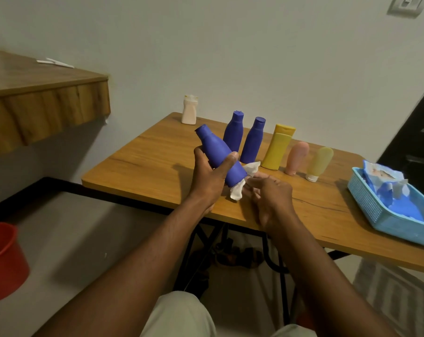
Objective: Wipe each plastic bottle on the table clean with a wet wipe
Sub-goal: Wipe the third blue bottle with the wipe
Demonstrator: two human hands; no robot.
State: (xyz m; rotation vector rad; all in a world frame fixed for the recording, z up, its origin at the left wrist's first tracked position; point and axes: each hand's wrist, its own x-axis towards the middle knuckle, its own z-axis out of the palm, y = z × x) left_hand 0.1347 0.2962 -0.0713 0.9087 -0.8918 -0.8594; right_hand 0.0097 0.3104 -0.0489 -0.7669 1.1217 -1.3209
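Observation:
My left hand grips a blue plastic bottle around its middle, tilted with the cap up and to the left, above the wooden table. A white wet wipe is pressed against the bottle's base by the fingers of my right hand. On the table behind stand two more blue bottles, a yellow bottle, a pink tube, a pale yellow tube and a white bottle at the far corner.
A light blue basket holding a wet-wipe pack sits at the table's right edge. A wooden shelf juts out on the left. A red bucket stands on the floor at left. The wall runs just behind the table.

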